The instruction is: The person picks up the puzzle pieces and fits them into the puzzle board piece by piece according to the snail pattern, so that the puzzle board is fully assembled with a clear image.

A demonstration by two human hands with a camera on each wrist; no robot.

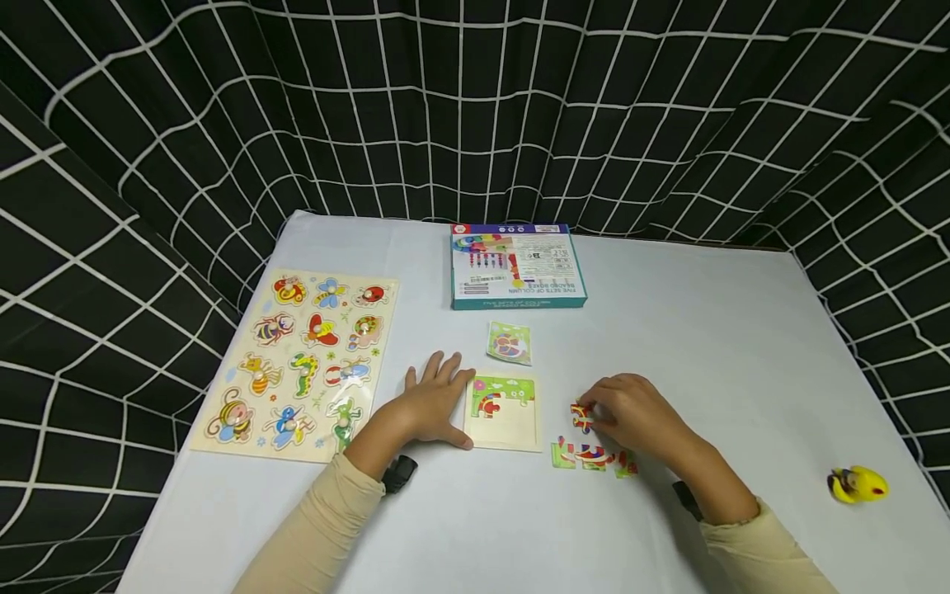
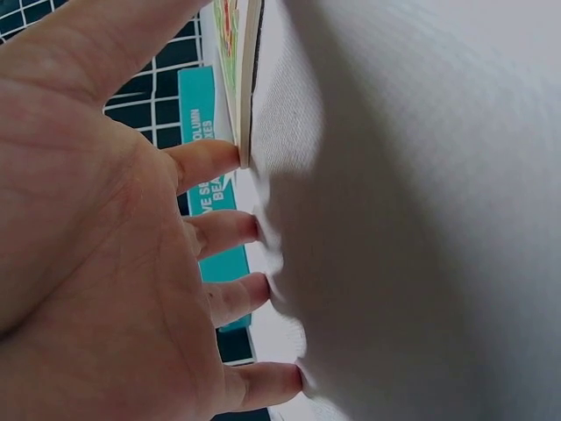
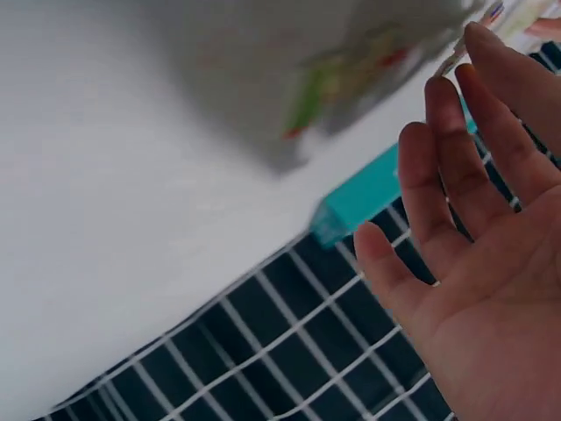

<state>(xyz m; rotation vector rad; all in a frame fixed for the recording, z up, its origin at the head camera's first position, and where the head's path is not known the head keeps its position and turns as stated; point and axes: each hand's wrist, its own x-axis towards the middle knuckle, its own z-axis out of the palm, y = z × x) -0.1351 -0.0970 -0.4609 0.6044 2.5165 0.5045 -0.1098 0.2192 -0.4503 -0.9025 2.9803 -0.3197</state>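
Note:
A square wooden puzzle board lies on the table, a red-and-yellow piece set in its upper left and bare wood showing beside it. Fingers spread, my left hand rests at the board's left side, thumb and index finger touching its edge. To the right of the board, my right hand pinches a red puzzle piece between thumb and fingers; the right wrist view shows it edge-on at the fingertips. Several loose puzzle pieces lie in a row just below that hand. A small picture card lies above the board.
A large peg board with insect shapes lies to the left, close to my left forearm. At the back stands a flat teal-edged box. A yellow toy sits far right. Black netted-pattern cloth rises behind the white table.

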